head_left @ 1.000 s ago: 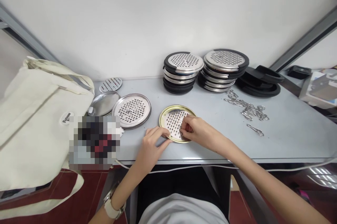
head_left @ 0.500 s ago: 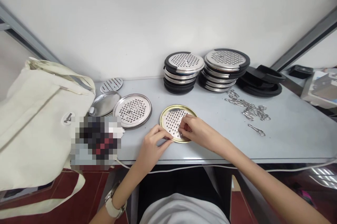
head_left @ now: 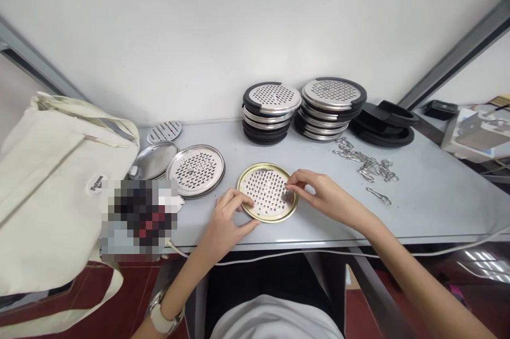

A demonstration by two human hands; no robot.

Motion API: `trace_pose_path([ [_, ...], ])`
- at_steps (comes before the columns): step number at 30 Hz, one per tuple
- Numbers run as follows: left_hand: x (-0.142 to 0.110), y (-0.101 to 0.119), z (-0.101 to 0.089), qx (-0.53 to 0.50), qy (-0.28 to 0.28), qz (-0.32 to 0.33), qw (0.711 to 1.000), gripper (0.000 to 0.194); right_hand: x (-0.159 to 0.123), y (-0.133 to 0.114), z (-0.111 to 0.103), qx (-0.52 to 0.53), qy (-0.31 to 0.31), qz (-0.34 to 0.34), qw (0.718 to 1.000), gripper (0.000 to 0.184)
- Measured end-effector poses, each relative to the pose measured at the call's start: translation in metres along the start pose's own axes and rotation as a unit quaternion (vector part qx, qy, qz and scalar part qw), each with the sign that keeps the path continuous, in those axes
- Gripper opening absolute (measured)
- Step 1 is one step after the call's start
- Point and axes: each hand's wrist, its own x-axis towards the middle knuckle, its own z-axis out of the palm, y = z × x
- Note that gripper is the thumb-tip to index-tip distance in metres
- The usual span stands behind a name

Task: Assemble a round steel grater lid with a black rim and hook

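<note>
A round metal grater disc with rows of square holes lies flat in a gold-coloured rimmed lid near the table's front edge. My left hand grips the lid's near left rim, its thumb at the outer edge and fingers over the top. Over the right side of the disc, my right hand has thumb and forefinger pinched together. Whatever is between those fingertips, if anything, is too small to make out. To the left lies a stack of silver-rimmed grater discs.
Two stacks of discs with black rings stand against the wall. Black trays and loose metal clips lie to the right. At left are a plain metal lid, a slotted disc and a cream bag. A white cable runs along the front edge.
My right hand has moved right, from the disc's middle to its right side, uncovering more holes. My left fingers have shifted along the near left rim. The camera view has shifted slightly.
</note>
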Motion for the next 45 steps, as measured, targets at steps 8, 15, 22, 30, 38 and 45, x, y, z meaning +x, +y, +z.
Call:
trace_pose_path([
  [8,-0.001,-0.004,-0.005,0.003,-0.025,0.012,1.000,0.039,-0.015,0.016,-0.005,-0.014,-0.018,-0.049,0.999,0.021],
  [15,0.006,0.022,0.005,0.072,-0.065,0.082,0.992,0.034,-0.013,0.019,0.001,-0.008,-0.018,-0.052,0.998,0.020],
  [22,0.015,0.036,0.036,0.248,-0.061,0.230,0.939,0.019,-0.017,0.019,0.005,-0.047,-0.001,-0.068,0.997,0.018],
  [30,0.006,0.030,0.039,0.306,-0.045,0.264,0.914,0.013,-0.028,0.026,0.010,-0.122,0.049,-0.138,0.982,0.022],
  [38,-0.001,0.026,0.038,0.309,0.000,0.238,0.921,0.015,-0.031,0.026,0.013,-0.137,0.063,-0.157,0.976,0.021],
  [45,-0.003,0.025,0.038,0.277,0.035,0.194,0.940,0.009,-0.031,0.022,0.018,-0.144,0.044,-0.167,0.974,0.019],
])
